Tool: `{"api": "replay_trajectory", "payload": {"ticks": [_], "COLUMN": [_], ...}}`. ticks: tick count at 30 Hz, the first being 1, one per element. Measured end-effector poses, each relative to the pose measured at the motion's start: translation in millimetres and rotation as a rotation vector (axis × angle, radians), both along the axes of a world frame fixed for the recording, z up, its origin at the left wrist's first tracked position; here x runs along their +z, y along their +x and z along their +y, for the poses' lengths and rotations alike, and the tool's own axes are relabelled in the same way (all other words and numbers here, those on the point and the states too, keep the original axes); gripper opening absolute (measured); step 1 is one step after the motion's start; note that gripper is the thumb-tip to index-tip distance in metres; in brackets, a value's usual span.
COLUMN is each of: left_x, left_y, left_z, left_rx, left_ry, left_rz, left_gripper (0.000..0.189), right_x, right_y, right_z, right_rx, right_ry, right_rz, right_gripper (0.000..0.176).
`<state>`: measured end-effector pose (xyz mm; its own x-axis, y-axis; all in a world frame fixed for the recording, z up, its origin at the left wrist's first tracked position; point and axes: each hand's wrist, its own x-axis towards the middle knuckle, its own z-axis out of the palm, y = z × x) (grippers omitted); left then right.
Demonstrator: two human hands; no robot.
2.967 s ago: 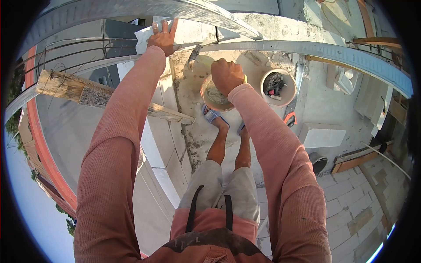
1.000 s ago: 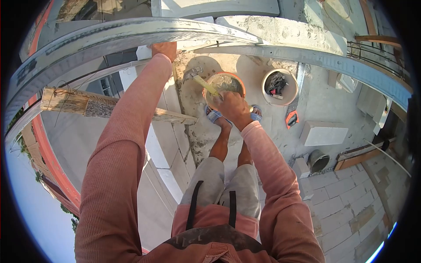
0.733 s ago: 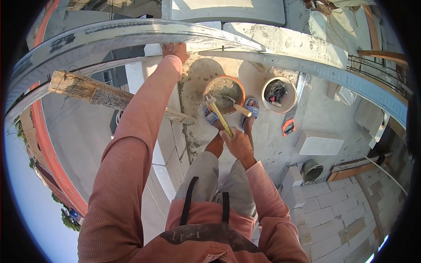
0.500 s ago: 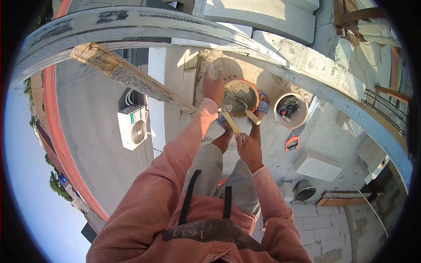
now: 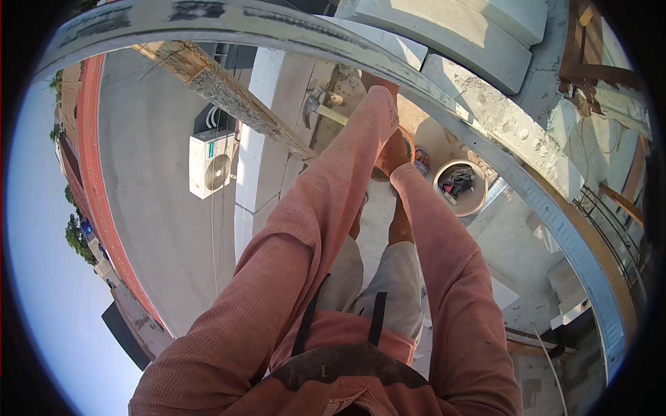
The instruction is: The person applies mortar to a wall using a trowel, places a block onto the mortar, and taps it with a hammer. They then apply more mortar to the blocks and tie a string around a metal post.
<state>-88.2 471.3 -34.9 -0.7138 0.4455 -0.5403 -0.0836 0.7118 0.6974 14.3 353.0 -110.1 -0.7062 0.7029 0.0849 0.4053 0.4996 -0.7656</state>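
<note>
My right hand (image 5: 393, 154) grips a hammer (image 5: 331, 114) by its yellow handle, which passes behind my left sleeve. The metal head of the hammer sticks out to the left, above the pale blocks along the ledge. Further forward is my left hand (image 5: 380, 82); the metal rail hides its fingers, so what they hold or touch cannot be seen. Below my right hand, the orange-rimmed bucket (image 5: 411, 143) is mostly covered by my arms.
A round tub (image 5: 479, 197) with dark items stands to the right. The metal rail (image 5: 444, 97) arches across the front, and a rough timber post (image 5: 229, 93) slants at left. Pale blocks (image 5: 444, 35) lie beyond the rail. An air-conditioner unit (image 5: 210, 163) sits lower, past the ledge.
My right hand has reached forward with the hammer, whose head has swung out to the left. My left hand has moved forward and right, behind the rail. Both arms now cover the bucket.
</note>
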Motion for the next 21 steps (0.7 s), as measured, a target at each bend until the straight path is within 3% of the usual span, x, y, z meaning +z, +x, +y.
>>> {"api": "replay_trajectory", "payload": {"ticks": [2, 4, 6, 8, 10, 15, 21], "left_x": [8, 22, 21, 19, 21, 18, 2], "left_y": [3, 4, 3, 2, 2, 0, -10], "left_z": [2, 1, 1, 2, 3, 1, 2], "left_rx": [0.011, -0.004, -0.004, 0.014, 0.01, -0.104, -0.191], "left_ry": [-0.02, -0.041, -0.028, -0.001, -0.013, -0.11, -0.11], "left_rz": [0.002, -0.004, -0.019, -0.028, -0.018, 0.014, 0.003], "left_gripper": [0.069, 0.067, 0.066, 0.064, 0.063, 0.064, 0.057], "right_x": [-10, 26, 15, 11, 45, 64, 97], "right_y": [-12, -18, -15, -8, -2, 13, 81], "right_z": [14, 42, 24, 24, 46, 38, -42], "right_rx": [-0.082, 0.024, -0.003, 0.038, 0.15, 0.008, -0.178], "right_ry": [0.027, -0.078, 0.078, 0.035, -0.224, -0.297, -0.751], "right_rz": [-0.026, -0.41, -0.269, -0.258, -0.376, -0.425, -0.391], "right_gripper": [0.014, 0.016, 0.018, 0.02, 0.023, 0.03, 0.048]}}
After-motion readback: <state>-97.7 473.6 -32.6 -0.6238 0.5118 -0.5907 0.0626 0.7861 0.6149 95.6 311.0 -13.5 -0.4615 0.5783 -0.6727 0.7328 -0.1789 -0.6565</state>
